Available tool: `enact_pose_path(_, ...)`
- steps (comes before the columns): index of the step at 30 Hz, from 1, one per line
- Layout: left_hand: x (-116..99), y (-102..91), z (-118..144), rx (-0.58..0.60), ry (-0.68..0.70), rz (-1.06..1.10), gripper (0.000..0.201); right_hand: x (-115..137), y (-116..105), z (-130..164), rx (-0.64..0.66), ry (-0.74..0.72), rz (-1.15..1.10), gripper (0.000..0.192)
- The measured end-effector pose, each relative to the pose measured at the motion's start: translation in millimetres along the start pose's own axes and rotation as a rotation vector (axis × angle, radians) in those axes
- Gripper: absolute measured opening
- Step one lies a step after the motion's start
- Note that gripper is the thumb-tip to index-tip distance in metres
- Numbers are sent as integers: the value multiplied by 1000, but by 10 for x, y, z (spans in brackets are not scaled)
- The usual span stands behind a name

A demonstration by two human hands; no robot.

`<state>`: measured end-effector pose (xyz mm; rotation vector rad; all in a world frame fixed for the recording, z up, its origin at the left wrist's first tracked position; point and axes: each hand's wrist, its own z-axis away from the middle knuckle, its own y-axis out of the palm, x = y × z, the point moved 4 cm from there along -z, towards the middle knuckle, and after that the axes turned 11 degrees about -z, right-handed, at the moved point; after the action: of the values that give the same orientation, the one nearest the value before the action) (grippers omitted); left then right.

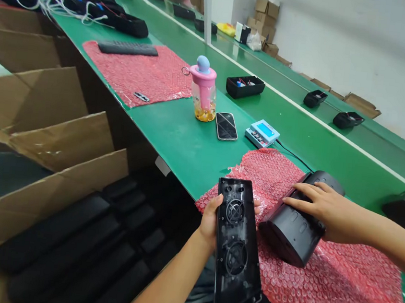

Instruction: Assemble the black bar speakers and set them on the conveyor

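My left hand [210, 220] grips a long black speaker front panel [237, 251] with two round grilles, held over the bench's near edge. My right hand [321, 207] lies flat on top of a black rounded speaker housing [294, 224], fingers spread. The housing rests on a sheet of red bubble wrap [336, 291] that covers the green bench [182, 139]. The panel sits just left of the housing and does not touch it.
A pink drink bottle [204, 90], a phone [226, 125] and a small blue-screen meter [262, 132] stand behind. A second red wrap [141, 75] carries a black panel [127, 48]. Cardboard dividers [52, 131] hold black housings at my left. More housings sit on the far belt [348, 120].
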<state>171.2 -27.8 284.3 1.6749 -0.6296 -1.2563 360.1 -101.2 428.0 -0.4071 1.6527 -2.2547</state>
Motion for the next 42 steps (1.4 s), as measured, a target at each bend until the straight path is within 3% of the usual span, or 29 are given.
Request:
enact_pose_path(8, -36, 113, 44, 16, -6, 12, 75, 5, 25, -73, 35, -26, -1, 86)
enact_pose_path(15, 7, 38, 23, 13, -47, -9, 81, 80, 107, -41, -11, 33, -40, 84)
enact_pose_path(20, -30, 62, 17, -20, -50, -33, 76, 34, 129, -66, 39, 13, -283, 94)
enact_pose_path(23, -67, 107, 18, -60, -49, -81, 75, -32, -8, 16, 51, -66, -470, 108)
enact_pose_path(25, -78, 122, 23, -71, -39, -91, 75, -101, -207, 116, -87, -7, -476, 100)
enact_pose_path(29, -83, 114, 32, -74, -35, -83, 75, -208, -524, 286, -500, 223, -369, 67)
enact_pose_path(31, -86, 102, 29, -74, -55, -89, 74, -253, -438, 240, -596, 301, -365, 63)
enact_pose_path(33, -86, 90, 20, -82, -84, -104, 73, -299, -192, 86, -541, 329, -336, 63)
enact_pose_path(35, -80, 87, 11, -97, -117, -117, 74, -345, 94, -92, -392, 293, -341, 64)
enact_pose_path(37, -81, 106, 17, -104, -150, -116, 76, -410, 242, -169, -393, 268, -385, 64)
enact_pose_path(39, -131, 156, 46, -87, -179, -109, 76, -444, 231, -123, -531, 202, -494, 61)
enact_pose_path(42, -373, 275, 100, -56, -202, -173, 68, -340, 88, 115, -899, 60, -730, 39)
